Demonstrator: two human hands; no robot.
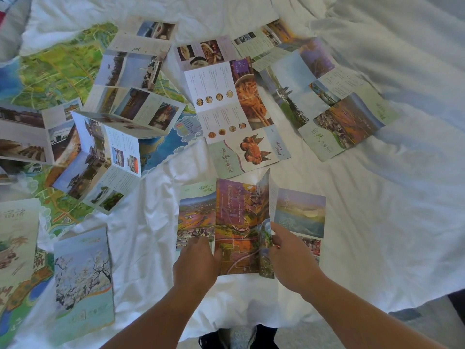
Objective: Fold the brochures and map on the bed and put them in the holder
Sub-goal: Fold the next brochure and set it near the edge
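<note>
At six o'clock on the bed (377, 197) the brochure (236, 222) lies half open: the left hand (196, 265) presses its left panel flat, the right hand (289, 260) pinches its raised crease. One folded leaflet (83, 280) sits at eight o'clock; the map (57, 69) (ten o'clock, partly covered) and the food brochure (234, 109) at twelve lie spread. No holder shows; most of the work seems undone.

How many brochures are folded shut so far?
2. The blossom-cover brochure lies near left, partly on the map; another folded brochure sits left of it, cut by the frame edge. The held brochure is half open. Others may be out of view.
</note>
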